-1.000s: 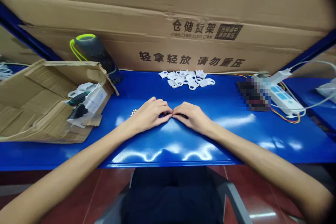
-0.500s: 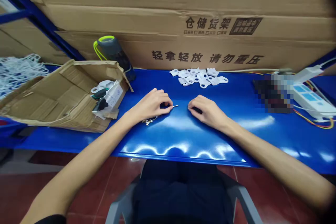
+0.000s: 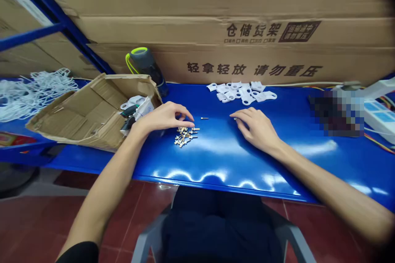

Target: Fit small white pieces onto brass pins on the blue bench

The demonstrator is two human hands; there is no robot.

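Note:
My left hand (image 3: 169,116) is open, thumb and fingers apart, just over the upper edge of a small pile of brass-coloured metal pins (image 3: 184,136). Nothing shows between its fingers. One loose metal pin (image 3: 204,118) with a pale end lies alone on the blue table, right of the left fingertips. My right hand (image 3: 256,127) rests farther right, thumb and index finger close together. A tiny pale spot shows at those fingertips; what it is cannot be made out. Behind the hands lies a cluster of flat white pieces with round holes (image 3: 243,91).
An open cardboard box (image 3: 92,102) with tools and bags stands on the left. Behind it are a dark bottle (image 3: 149,68) and white cords (image 3: 40,90). A white power strip (image 3: 381,115) and wires lie at right. A big carton (image 3: 197,45) backs the blue table (image 3: 216,164).
My left hand has let go of the pin, which now lies on the table, and has moved left toward the pile. My right index finger has stretched out. The camera view has turned slightly left.

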